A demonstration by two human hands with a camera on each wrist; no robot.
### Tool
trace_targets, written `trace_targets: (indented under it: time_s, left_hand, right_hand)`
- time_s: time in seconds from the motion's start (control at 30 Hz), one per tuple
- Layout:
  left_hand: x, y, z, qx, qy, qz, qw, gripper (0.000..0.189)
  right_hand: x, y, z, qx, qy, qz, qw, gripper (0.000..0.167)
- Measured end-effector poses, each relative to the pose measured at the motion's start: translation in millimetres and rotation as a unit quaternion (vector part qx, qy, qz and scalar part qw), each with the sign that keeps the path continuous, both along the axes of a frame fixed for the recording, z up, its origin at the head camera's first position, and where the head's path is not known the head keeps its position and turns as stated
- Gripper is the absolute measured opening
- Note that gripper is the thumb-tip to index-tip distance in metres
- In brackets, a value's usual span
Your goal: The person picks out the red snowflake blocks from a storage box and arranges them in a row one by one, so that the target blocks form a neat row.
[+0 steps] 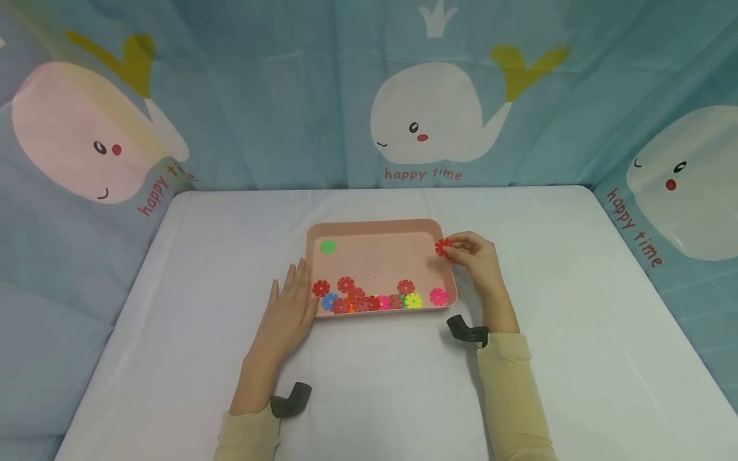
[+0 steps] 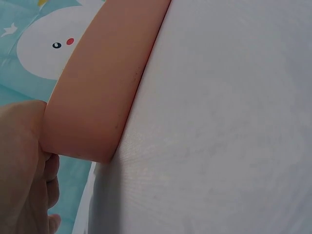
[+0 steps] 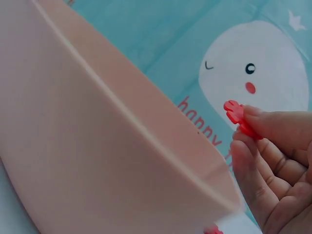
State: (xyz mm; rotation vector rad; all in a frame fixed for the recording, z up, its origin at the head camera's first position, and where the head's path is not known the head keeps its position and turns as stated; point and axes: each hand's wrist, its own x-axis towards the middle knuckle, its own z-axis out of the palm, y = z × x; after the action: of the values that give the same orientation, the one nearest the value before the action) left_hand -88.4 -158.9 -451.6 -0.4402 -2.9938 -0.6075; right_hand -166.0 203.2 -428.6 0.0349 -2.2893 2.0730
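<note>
In the head view my right hand (image 1: 475, 259) pinches a red notched plastic disc (image 1: 441, 248) over the right rim of a pink tray (image 1: 380, 228). The right wrist view shows the red disc (image 3: 235, 113) between thumb and fingertips, above the tray wall (image 3: 122, 141). My left hand (image 1: 288, 314) lies along the tray's left side, its fingers straight and its thumb at the near corner. Up close in the left wrist view, the left hand (image 2: 22, 165) touches the end of the tray wall (image 2: 97, 87).
Several notched discs lie along the tray's near side, mostly red (image 1: 356, 296), with a blue disc (image 1: 330, 301), a yellow disc (image 1: 413, 301) and a pink disc (image 1: 438, 296). A green disc (image 1: 328, 247) sits at the far left inside. White cloth (image 1: 380, 378) covers the table.
</note>
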Motion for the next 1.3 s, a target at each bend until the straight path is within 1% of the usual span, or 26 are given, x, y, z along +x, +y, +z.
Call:
trace_targets:
  time_s: [0.07,0.17,0.33,0.43,0.5,0.6,0.73,0.83,0.97,1.1,1.2,1.23,1.3]
  left_hand:
    - [0.1,0.3,0.2,0.002,-0.001,-0.001,1.0000,0.068]
    - [0.8,0.7,1.5,0.004,-0.004,-0.002,1.0000,0.067]
    - [1.8,0.2,4.4,0.004,-0.005,-0.002,1.0000,0.066]
    - [2.3,-0.2,5.1,0.007,-0.005,-0.001,1.0000,0.066]
    - [2.7,-0.4,5.6,0.010,-0.003,-0.001,0.9999,0.066]
    - [2.2,0.0,5.0,0.013,0.003,-0.003,0.9999,0.065]
    - [1.0,0.6,3.9,0.009,0.000,-0.004,0.9999,0.066]
    - [0.6,0.2,3.8,0.005,-0.005,-0.003,1.0000,0.066]
    - [0.5,-0.3,4.0,0.003,-0.001,-0.005,1.0000,0.066]
    - [0.0,-0.8,3.6,0.003,0.002,-0.007,1.0000,0.066]
    - [-0.7,-0.7,3.0,0.003,-0.001,-0.006,1.0000,0.066]
    - [-0.9,-0.7,2.6,0.003,-0.003,-0.006,1.0000,0.066]
    - [-1.2,-0.6,2.0,0.003,-0.003,-0.005,1.0000,0.066]
  right_hand:
    - [-1.3,5,-2.2,-0.002,0.010,-0.008,0.9999,0.027]
    - [-3.3,13,-4.8,-0.020,0.017,-0.016,0.9995,0.025]
    - [-6.3,23,-9.4,-0.046,0.005,-0.039,0.9982,0.018]
    - [-7.2,27,-12.8,-0.038,-0.012,-0.061,0.9973,0.017]
    - [-7.4,29,-14.8,-0.021,-0.024,-0.078,0.9964,0.018]
    - [-6.7,33,-18.0,-0.007,-0.042,-0.109,0.9932,0.019]
    - [-4.4,36,-21.8,-0.007,-0.055,-0.141,0.9885,0.018]
    - [-3.7,38,-24.2,-0.019,-0.063,-0.157,0.9854,0.017]
    - [-3.9,40,-26.3,-0.025,-0.067,-0.166,0.9836,0.020]
    - [-4.4,42,-27.5,-0.027,-0.068,-0.161,0.9843,0.021]
    - [-4.8,45,-28.5,-0.039,-0.069,-0.161,0.9838,0.021]
    - [-4.5,46,-28.5,-0.039,-0.069,-0.163,0.9835,0.022]
    - [-4.1,47,-28.3,-0.024,-0.075,-0.167,0.9828,0.025]
